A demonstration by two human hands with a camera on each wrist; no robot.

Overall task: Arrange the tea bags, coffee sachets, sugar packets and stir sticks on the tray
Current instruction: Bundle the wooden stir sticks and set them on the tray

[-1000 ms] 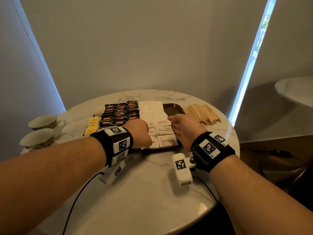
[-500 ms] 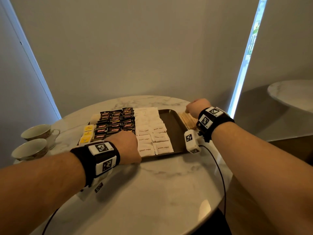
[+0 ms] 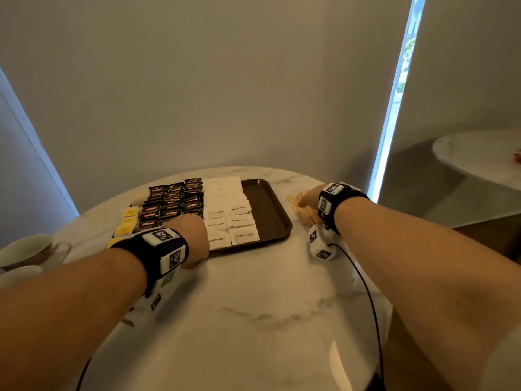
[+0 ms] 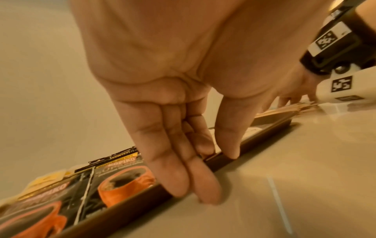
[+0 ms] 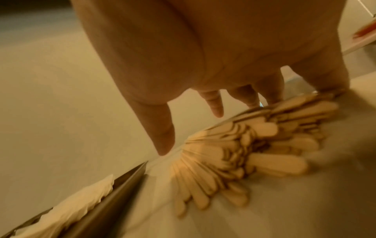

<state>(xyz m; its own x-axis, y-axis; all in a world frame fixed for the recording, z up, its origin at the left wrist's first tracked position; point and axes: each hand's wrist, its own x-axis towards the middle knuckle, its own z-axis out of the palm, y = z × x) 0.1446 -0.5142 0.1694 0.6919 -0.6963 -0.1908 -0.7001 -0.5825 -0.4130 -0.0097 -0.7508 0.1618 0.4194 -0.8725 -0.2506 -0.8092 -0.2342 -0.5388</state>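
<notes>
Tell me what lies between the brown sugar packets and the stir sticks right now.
In the head view, a bare strip of the brown tray, its right rim, then a narrow band of marble table separate the brown sugar packets from the stir sticks.

Dark brown tray carries black-and-orange coffee sachets, white sugar packets and yellow tea bags; white, grey-veined marble surface.

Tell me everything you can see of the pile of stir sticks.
The stir sticks are flat, pale wooden sticks with rounded ends, lying in a loose, fanned heap. They rest on the marble table, to the right of the brown tray and off it, not yet arranged. The right hand reaches down onto the heap's far part, fingers spread and extended; whether it grips any stick cannot be told. The wrist view is blurred.
</notes>
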